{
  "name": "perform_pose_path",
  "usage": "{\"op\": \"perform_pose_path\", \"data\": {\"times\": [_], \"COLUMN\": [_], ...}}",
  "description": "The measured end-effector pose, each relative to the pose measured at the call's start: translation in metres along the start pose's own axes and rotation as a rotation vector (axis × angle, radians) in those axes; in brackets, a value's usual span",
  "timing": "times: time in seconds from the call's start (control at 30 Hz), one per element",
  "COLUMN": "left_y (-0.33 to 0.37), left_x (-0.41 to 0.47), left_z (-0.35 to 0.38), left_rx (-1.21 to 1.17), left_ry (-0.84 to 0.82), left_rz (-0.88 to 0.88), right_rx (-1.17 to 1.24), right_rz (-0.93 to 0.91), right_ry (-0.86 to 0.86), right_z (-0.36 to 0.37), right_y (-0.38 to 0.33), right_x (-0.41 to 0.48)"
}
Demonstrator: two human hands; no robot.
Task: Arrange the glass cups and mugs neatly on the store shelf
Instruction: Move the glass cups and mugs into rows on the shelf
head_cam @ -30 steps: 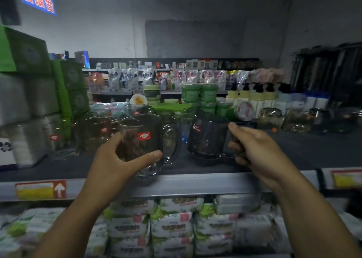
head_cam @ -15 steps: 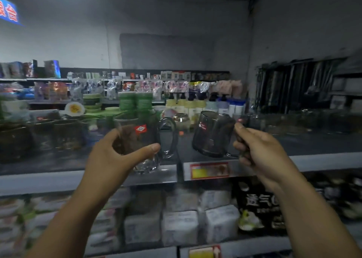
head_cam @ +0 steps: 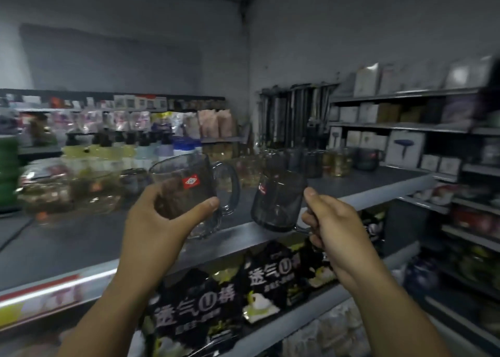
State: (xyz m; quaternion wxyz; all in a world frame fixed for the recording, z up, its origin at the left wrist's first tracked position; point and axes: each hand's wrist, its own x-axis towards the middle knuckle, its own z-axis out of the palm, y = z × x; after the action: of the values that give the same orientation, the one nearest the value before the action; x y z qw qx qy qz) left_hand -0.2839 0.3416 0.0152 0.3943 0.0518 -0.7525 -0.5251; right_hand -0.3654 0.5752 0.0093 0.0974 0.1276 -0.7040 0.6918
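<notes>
Left grip [head_cam: 158, 221] clasps 1 clear mug [head_cam: 186, 179]; right grip [head_cam: 335, 221] holds 1 smoky mug [head_cam: 278, 202] by handle. Beyond both: glassware [head_cam: 319, 161] on shelf [head_cam: 81, 237].

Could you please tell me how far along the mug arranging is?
Done: glasses stand grouped at the far end of the shelf. In hand: the left hand grips a clear mug, the right hand holds a dark mug by its handle. Left: both need places on it.
</notes>
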Motion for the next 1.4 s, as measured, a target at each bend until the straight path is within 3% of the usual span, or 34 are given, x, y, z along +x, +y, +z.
{"op": "perform_pose_path", "data": {"times": [0.23,0.53,0.8,1.0,1.23,1.4], "left_y": [-0.010,-0.016,-0.022,-0.032,-0.025,-0.022], "left_x": [0.047,0.103,0.100,0.120,0.126,0.134], "left_z": [0.128,0.230,0.296,0.343,0.394,0.419], "left_rx": [0.028,0.140,0.241,0.474,0.599,0.665], "left_ry": [-0.014,-0.029,0.010,0.030,0.140,0.125], "left_rz": [0.043,-0.008,-0.102,-0.134,-0.201,-0.259], "right_rx": [-0.058,-0.170,-0.064,-0.075,-0.094,-0.176], "right_rz": [-0.038,-0.062,-0.033,0.029,0.067,-0.034], "right_ry": [0.111,0.123,-0.115,-0.287,-0.454,-0.473], "right_z": [-0.077,-0.139,-0.176,-0.210,-0.235,-0.232], "right_y": [0.028,0.063,0.097,0.116,0.123,0.128], "right_x": [0.088,0.204,0.293,0.344,0.380,0.394]}}
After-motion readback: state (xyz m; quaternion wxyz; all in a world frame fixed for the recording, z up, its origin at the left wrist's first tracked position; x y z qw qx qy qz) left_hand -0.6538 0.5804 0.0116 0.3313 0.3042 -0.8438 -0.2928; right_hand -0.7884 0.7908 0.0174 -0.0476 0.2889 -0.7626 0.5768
